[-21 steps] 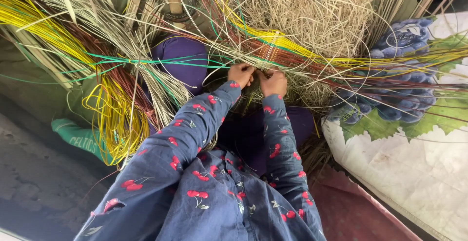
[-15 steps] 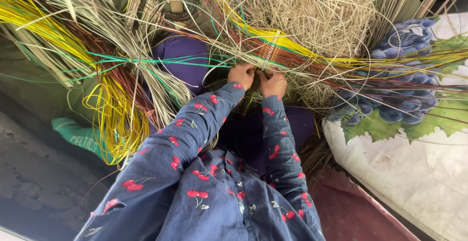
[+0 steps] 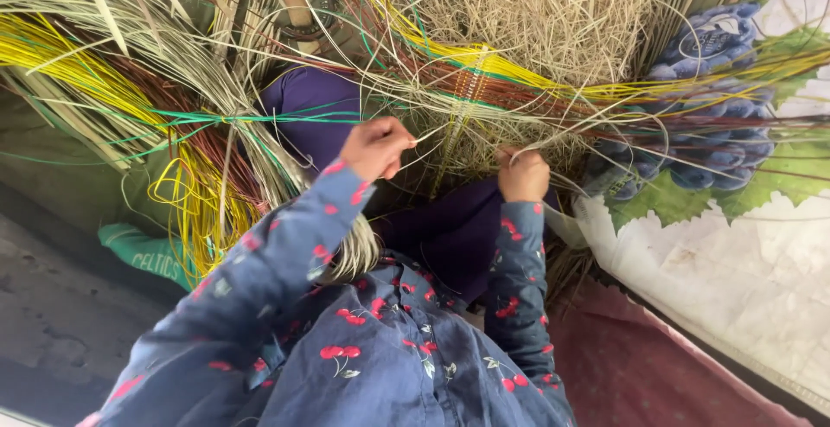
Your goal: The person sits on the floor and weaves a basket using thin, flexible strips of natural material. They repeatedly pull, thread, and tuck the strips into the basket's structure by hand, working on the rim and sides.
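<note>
Left hand [image 3: 378,147] and right hand [image 3: 523,175] both pinch pale straw-coloured cane strands [image 3: 450,129] just below the half-woven multicoloured cane panel [image 3: 471,81].

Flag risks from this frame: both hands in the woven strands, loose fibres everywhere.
1. The left hand pinches a pale strand pulled taut toward the woven section; thin fibre under tension may snap or cut skin.
2. The right hand grips strands amid crossing green strands and yellow strands; a wrong one could snag.
3. Stiff loose ends point back toward the person and could poke.
</note>
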